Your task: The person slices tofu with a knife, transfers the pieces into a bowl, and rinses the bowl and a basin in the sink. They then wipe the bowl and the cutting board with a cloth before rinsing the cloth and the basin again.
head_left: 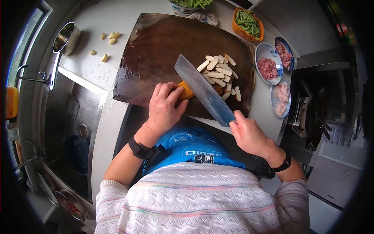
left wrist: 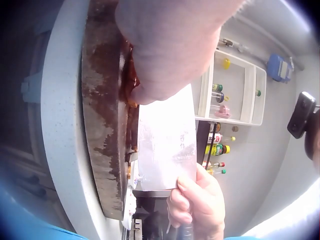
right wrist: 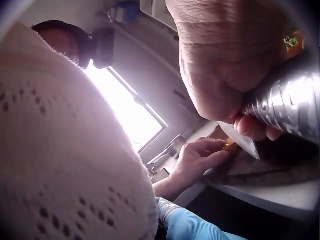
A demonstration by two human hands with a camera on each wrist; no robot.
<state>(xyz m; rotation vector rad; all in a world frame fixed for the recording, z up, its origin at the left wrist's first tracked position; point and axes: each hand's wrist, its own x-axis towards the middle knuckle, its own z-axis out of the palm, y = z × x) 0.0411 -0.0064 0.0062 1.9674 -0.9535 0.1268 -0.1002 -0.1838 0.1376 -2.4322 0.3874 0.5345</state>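
Note:
My left hand (head_left: 165,107) holds an orange-skinned block of what looks like dried tofu (head_left: 186,90) down at the front of the dark wooden chopping board (head_left: 156,46), fingertips bent over it. With my right hand (head_left: 251,134) I grip a wide-bladed cleaver (head_left: 204,91) by its handle; the metal handle (right wrist: 292,100) fills the side of the right wrist view. The blade stands right beside the block, just right of my left fingers, and hides part of it. A pile of pale strips with orange-brown edges (head_left: 220,72) lies on the board beyond the blade.
Garlic cloves (head_left: 113,36) and a metal pan (head_left: 64,39) are on the counter left of the board, above the sink (head_left: 74,117). On the right stand an orange basket of green beans (head_left: 235,29) and bowls of chopped meat (head_left: 268,68). Greens fill a bowl (head_left: 191,4) at the back.

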